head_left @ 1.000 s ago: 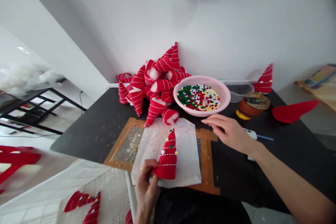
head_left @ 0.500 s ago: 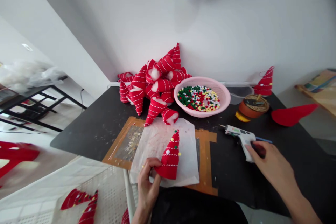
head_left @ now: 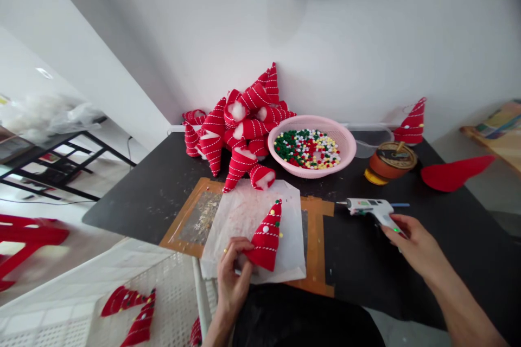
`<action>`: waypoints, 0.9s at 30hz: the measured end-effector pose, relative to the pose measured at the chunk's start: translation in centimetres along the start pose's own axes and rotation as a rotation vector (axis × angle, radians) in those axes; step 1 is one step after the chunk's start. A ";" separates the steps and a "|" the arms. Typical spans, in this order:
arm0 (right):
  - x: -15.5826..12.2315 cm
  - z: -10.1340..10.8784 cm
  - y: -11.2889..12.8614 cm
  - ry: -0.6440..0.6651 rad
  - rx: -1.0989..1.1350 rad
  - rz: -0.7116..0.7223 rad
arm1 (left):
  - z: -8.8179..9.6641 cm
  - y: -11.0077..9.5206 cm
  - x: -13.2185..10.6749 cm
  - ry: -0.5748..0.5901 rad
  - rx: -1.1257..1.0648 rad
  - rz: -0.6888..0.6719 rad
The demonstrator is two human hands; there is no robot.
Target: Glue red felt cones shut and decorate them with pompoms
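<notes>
My left hand (head_left: 236, 268) pinches the lower left edge of a red felt cone (head_left: 265, 243) with white striped cord and small pompoms in white, green and yellow. The cone lies tilted over a white paper sheet (head_left: 232, 227). At the right, my right hand (head_left: 419, 246) grips the handle of a white hot glue gun (head_left: 371, 207). Its nozzle points left, and a blue cord or stick shows behind it. A small green light glows on the handle. Beyond the paper, a pink basket (head_left: 345, 158) holds loose pompoms in green, white, red and yellow.
A pile of red stuffed cones (head_left: 214, 146) leans against the wall. Right of the basket are a clear tray (head_left: 368, 138), a brown-lidded jar (head_left: 391, 165), a decorated cone (head_left: 412, 123) and plain red felt (head_left: 456, 173). A white crate (head_left: 171, 293) with decorated cones stands lower left.
The glue gun has turned more level, with its nozzle a little further left and my right hand shifted on its handle. The cone in my left hand leans slightly further right.
</notes>
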State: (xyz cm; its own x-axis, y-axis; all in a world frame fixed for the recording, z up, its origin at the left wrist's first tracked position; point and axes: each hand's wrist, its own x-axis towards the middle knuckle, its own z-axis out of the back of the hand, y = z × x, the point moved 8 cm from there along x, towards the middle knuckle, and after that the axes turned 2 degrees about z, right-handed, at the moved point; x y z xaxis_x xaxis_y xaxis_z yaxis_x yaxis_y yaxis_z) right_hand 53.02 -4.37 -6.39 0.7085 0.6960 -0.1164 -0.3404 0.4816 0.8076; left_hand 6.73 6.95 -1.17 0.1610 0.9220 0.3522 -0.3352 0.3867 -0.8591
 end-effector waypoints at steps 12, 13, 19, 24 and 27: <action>-4.1 -3.9 4.8 0.268 0.643 -0.158 | 0.0 0.9 -0.4 -0.029 0.089 -0.022; -4.5 -4.5 5.5 0.307 0.663 -0.137 | -0.1 0.7 -0.4 -0.021 0.094 -0.033; -6.1 -6.7 8.1 0.336 0.871 -0.077 | 0.0 0.3 -0.5 -0.012 0.118 -0.050; -6.0 -8.1 9.5 0.431 0.866 -0.003 | -0.5 -0.5 -0.6 0.016 0.170 -0.108; -5.3 -8.8 9.4 0.450 0.658 0.018 | -0.6 -0.7 -0.4 0.021 0.205 -0.177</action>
State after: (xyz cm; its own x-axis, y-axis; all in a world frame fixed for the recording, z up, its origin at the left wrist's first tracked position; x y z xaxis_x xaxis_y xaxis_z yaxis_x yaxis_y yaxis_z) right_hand 40.60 1.14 -3.21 0.3412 0.9165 -0.2086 0.1848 0.1522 0.9709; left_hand 7.43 6.28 -0.96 0.2524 0.8396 0.4809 -0.4809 0.5401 -0.6906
